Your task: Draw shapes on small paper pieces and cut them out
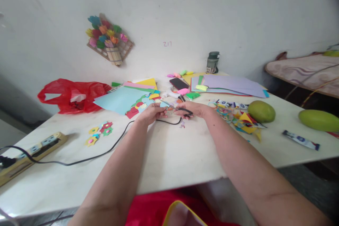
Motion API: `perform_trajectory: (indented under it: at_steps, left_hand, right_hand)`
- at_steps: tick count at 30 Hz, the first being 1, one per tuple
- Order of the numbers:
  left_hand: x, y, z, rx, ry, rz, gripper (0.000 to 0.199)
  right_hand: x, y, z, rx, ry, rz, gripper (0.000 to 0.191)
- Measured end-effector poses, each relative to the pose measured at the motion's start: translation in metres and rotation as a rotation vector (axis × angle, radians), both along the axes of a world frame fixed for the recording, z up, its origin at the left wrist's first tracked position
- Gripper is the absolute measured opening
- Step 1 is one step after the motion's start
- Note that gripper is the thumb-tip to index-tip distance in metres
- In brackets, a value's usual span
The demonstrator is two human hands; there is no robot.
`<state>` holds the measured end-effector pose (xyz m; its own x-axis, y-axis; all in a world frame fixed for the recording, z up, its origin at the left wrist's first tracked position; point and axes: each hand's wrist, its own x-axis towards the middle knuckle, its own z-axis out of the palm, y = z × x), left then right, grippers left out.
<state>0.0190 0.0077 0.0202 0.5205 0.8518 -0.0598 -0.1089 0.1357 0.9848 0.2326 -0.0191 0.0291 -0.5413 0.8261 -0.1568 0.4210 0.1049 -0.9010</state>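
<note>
My right hand [192, 108] is closed around the dark handles of a pair of scissors [169, 104], whose blades point left toward my other hand. Opposite it, my left hand [153, 113] pinches a small light-blue paper piece [164, 105] beside the blades; its shape is partly hidden by the fingers. Several cut paper shapes [139, 105] in red, yellow and green lie just beyond my left hand. Small purple scraps [182, 124] rest below the right hand. A white glue gun [171, 94] appears to lie behind the blades, its lower part hidden.
A black cord [100, 155] runs from the power strip [34, 153] toward my hands. Paper flowers [102, 131] lie left. Coloured sheets [227, 84], a phone [179, 84] and a red bag [75, 95] stand behind. Scraps [245, 122], green fruits [261, 111] and a tube [301, 140] are right.
</note>
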Motion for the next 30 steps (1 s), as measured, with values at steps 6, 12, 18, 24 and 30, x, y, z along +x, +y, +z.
perform_trajectory:
  at_steps: [6,12,18,24,30]
  left_hand:
    - [-0.0008,0.0023,-0.0026,0.007,0.013,0.000,0.024]
    - [-0.0006,0.0011,-0.0013,0.009,0.007,-0.003,0.023]
    - [-0.0011,0.0014,-0.0015,0.015,0.000,-0.013,0.024]
    - [-0.0015,0.0032,-0.0030,0.023,-0.016,-0.026,0.026]
    - [-0.0024,0.0050,-0.0045,0.022,-0.025,-0.028,0.024]
  right_hand:
    - [0.0002,0.0022,-0.0027,-0.006,0.015,-0.013,0.031]
    - [-0.0007,-0.0008,0.0005,-0.012,0.032,0.005,0.028]
    - [-0.0004,-0.0006,-0.0012,-0.017,0.056,0.002,0.026]
    - [-0.0011,0.0012,-0.0031,-0.024,0.093,-0.013,0.026]
    - [-0.0044,0.0014,-0.0024,-0.037,0.107,-0.028,0.025]
